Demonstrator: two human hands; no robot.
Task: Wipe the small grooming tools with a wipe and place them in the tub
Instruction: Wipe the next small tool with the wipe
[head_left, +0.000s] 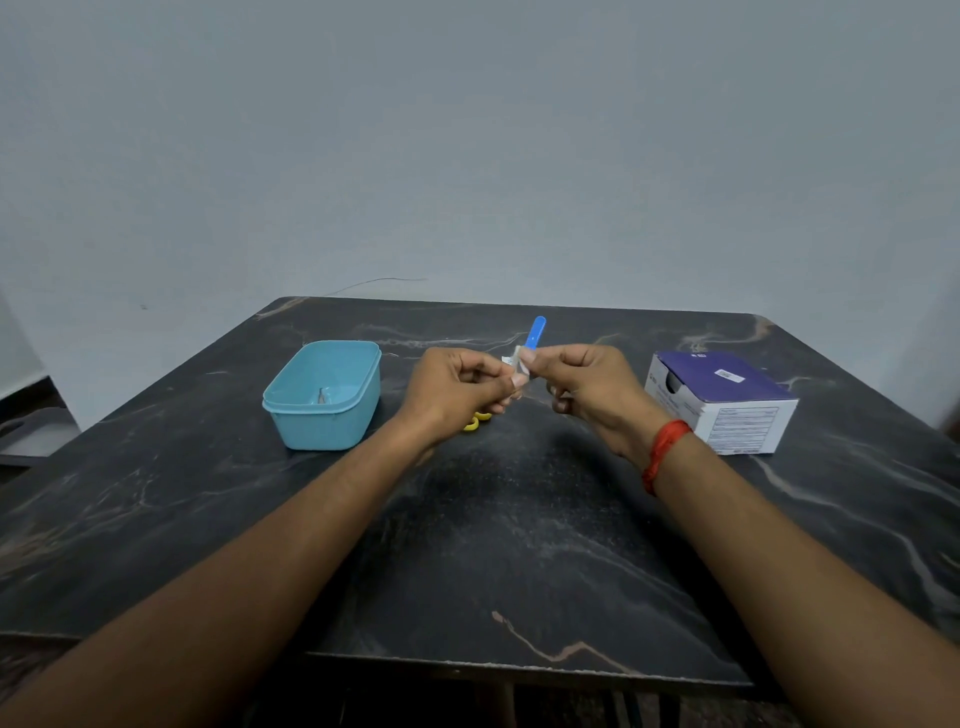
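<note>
Left hand (457, 387): pinching blue tool (536, 332) low down.
Right hand (587, 387): clamped on wipe (511, 364) round it.
Tub (322, 431): left of the hands.

Slim blue plastic-handled grooming tool (535, 332) near upright, lower end wrapped in small white wipe (511, 362). Light-blue rectangular plastic tub (322, 428) left, open (small metal tool (321, 396) inside).

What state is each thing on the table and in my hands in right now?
tub: open, upright, no lid.
metal tool: lying inside the tub.
blue tool: held up off the table, lower end in the wipe.
wipe: folded around the blue tool, pinched.
left hand: pinching the wipe.
right hand: pinching the blue tool.
yellow item: on the table, mostly hidden.
box: on the table, dispensing hole open.
</note>
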